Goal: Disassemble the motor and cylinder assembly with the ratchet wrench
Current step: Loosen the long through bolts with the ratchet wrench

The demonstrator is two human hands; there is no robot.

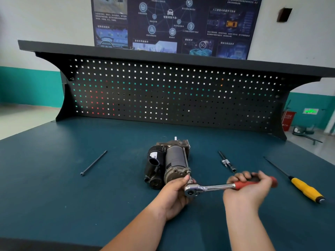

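While the right hand grips the ratchet wrench by its red handle, left hand closed around the wrench head at the motor and cylinder assembly mid-worktop, long bolt toward the left edge, two socket extensions and yellow screwdriver toward the right edge, pegboard along the back edge.

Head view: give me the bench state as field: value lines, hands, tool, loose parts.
surface: blue workbench
workpiece: motor and cylinder assembly, lying on its side, mid-bench
left hand: steadies the ratchet head at the assembly's near end
right hand: gripping the red handle
tool: ratchet wrench, head on a fastener at the near end
loose left: long bolt
loose right: extension bars; yellow-handled screwdriver
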